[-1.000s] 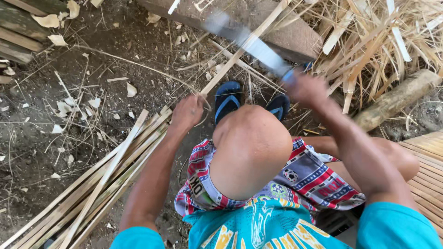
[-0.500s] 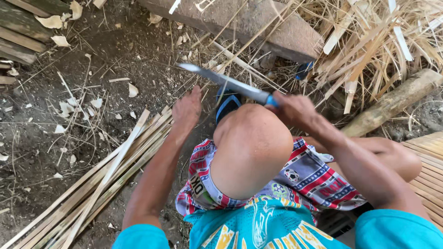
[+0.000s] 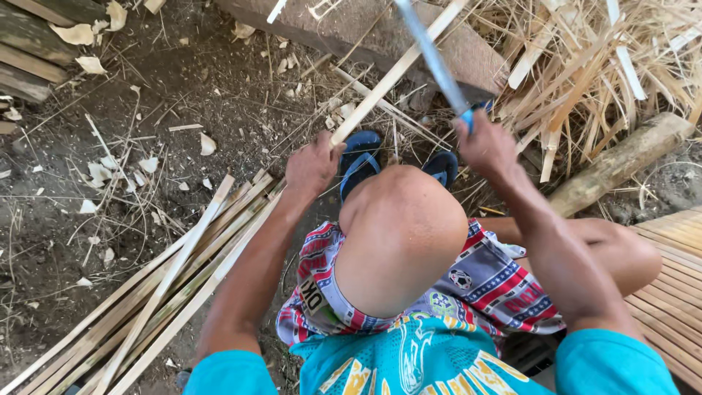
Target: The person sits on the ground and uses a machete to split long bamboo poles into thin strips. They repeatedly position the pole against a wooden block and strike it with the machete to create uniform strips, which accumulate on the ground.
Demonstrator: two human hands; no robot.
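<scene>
The person sits low over bare earth, one knee (image 3: 398, 234) raised between the arms. The left hand (image 3: 313, 165) is closed around a long pale bamboo strip (image 3: 395, 73), gripping it near its lower end, and the strip runs up and to the right from that fist, crossing over the flat stone block (image 3: 468, 55) at the top of the view. The right hand (image 3: 486, 146) is wrapped tight on the blue handle of a long knife (image 3: 433, 55), whose blade rises up and to the left, blurred, so I cannot tell whether its edge touches the strip; the two cross just above the hands. The hands sit near each other, either side of the knee, with a pair of blue sandals (image 3: 362, 157) on the ground between them. A bundle of split bamboo slats (image 3: 175, 278) lies on the soil beside the left forearm, angled the same way as the held strip. A heap of straw-coloured shavings (image 3: 614, 58) and a thick round log (image 3: 621, 161) lie beyond the right hand.
</scene>
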